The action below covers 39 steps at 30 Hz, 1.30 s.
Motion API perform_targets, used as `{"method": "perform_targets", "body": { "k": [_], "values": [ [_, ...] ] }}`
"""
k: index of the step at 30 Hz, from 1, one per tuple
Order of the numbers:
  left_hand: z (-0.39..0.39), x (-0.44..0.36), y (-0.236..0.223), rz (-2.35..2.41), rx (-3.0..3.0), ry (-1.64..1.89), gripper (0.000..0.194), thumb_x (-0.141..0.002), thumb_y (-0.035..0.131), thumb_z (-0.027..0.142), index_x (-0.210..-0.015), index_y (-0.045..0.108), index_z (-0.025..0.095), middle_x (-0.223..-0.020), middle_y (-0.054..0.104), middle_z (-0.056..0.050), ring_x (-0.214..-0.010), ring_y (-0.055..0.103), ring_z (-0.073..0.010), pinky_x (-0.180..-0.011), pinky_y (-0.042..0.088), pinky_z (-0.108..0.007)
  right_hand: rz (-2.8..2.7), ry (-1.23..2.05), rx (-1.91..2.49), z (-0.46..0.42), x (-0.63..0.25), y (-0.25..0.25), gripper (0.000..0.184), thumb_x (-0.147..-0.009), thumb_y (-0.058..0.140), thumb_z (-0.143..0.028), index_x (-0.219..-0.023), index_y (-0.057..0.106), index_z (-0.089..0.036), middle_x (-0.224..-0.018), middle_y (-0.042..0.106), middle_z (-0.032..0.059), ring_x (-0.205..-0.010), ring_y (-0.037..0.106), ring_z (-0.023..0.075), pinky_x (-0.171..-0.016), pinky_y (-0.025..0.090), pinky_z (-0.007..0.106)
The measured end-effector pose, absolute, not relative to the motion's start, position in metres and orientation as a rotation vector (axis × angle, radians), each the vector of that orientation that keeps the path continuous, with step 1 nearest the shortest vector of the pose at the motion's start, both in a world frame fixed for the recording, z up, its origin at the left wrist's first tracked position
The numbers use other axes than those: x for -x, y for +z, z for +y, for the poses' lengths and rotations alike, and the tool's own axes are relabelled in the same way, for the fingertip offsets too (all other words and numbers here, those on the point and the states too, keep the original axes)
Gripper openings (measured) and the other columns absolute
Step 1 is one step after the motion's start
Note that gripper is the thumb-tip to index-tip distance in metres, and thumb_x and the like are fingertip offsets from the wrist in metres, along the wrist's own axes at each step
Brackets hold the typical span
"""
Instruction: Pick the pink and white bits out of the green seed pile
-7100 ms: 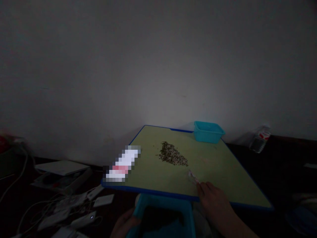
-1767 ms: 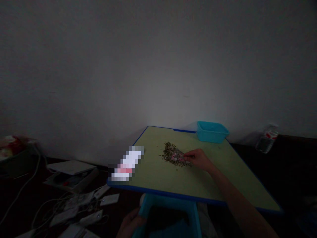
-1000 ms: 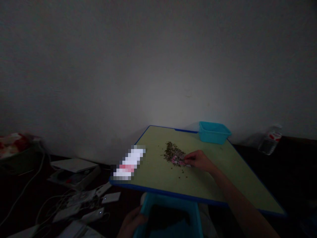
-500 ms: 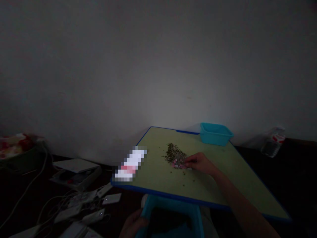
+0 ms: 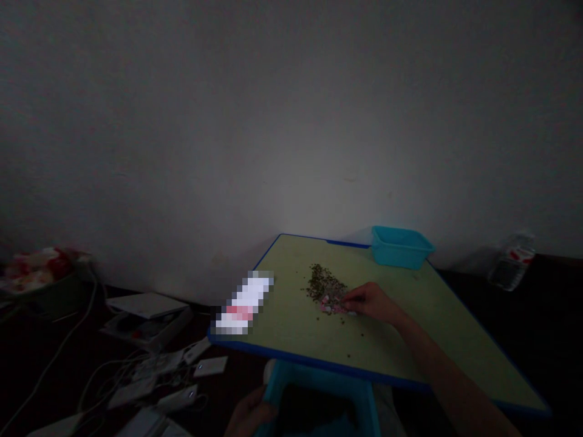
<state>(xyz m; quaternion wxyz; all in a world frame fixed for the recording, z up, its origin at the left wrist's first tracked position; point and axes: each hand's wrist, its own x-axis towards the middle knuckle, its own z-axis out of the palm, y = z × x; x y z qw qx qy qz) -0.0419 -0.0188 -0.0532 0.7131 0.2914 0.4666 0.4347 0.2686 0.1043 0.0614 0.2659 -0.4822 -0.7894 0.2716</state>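
Note:
A loose pile of small dark brown grains (image 5: 323, 280) lies on the pale table, with pink and whitish bits (image 5: 331, 304) at its near right side. My right hand (image 5: 371, 302) rests at that side, thumb and fingertips pinched together among the bits; whatever is between them is too small to make out. Below the table's front edge is a blue plastic basin (image 5: 374, 413), with a dark mass (image 5: 314, 409) inside. My left hand (image 5: 251, 414) holds the basin's left wall, its fingers partly in shadow.
A second blue basin (image 5: 401, 249) stands at the table's (image 5: 291, 334) back right corner. A bright, pixelated panel (image 5: 243, 303) covers the left side. Cables and white power strips (image 5: 177, 397) lie on the floor at left. A clear bottle (image 5: 512, 267) is at right.
The whole view has shifted slightly. One stray grain has slid toward the table's front edge. My right hand remains at the pile with fingers pinched, and my left hand stays on the basin.

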Motion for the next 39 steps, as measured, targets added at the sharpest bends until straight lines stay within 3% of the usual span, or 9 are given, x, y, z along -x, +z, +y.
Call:
{"method": "perform_targets", "body": {
  "k": [7, 13, 19, 39],
  "values": [
    [-0.016, 0.046, -0.068, 1.043, -0.687, 0.967, 0.022, -0.053, 0.063, 0.021, -0.072, 0.066, 0.012, -0.049, 0.06, -0.001, -0.046, 0.051, -0.0169, -0.05, 0.041, -0.029, -2.159, 0.735, 1.267, 0.103, -0.268, 0.063, 0.023, -0.073, 0.058, -0.033, -0.084, 0.072, -0.018, -0.061, 0.063, -0.001, -0.053, 0.051, 0.0113, -0.049, 0.034, 0.02],
    [-0.017, 0.046, -0.065, 1.017, -0.677, 0.96, 0.028, -0.053, 0.064, 0.023, -0.077, 0.065, 0.01, -0.053, 0.062, -0.003, -0.049, 0.056, -0.0203, -0.047, 0.04, -0.029, -2.151, 0.772, 1.268, 0.104, -0.268, 0.062, 0.024, -0.072, 0.059, -0.033, -0.084, 0.071, -0.017, -0.059, 0.061, -0.0012, -0.051, 0.049, 0.0105, -0.048, 0.033, 0.02],
    [-0.018, 0.044, -0.06, 1.027, -0.68, 0.967, 0.025, -0.051, 0.065, 0.022, -0.073, 0.066, 0.011, -0.047, 0.058, 0.0, -0.044, 0.05, -0.0155, -0.045, 0.037, -0.026, -2.126, 0.779, 1.3, 0.104, -0.269, 0.062, 0.025, -0.072, 0.059, -0.035, -0.086, 0.071, -0.017, -0.059, 0.062, -0.0014, -0.05, 0.048, 0.01, -0.047, 0.032, 0.02],
    [-0.024, 0.037, -0.037, 1.051, -0.627, 0.999, 0.019, -0.05, 0.065, 0.019, -0.068, 0.067, 0.013, -0.05, 0.063, -0.002, -0.047, 0.055, -0.0187, -0.048, 0.042, -0.028, -2.186, 0.783, 1.245, 0.106, -0.269, 0.062, 0.023, -0.073, 0.058, -0.034, -0.082, 0.072, -0.017, -0.059, 0.062, -0.0009, -0.052, 0.049, 0.0104, -0.049, 0.033, 0.02]
  ]
}}
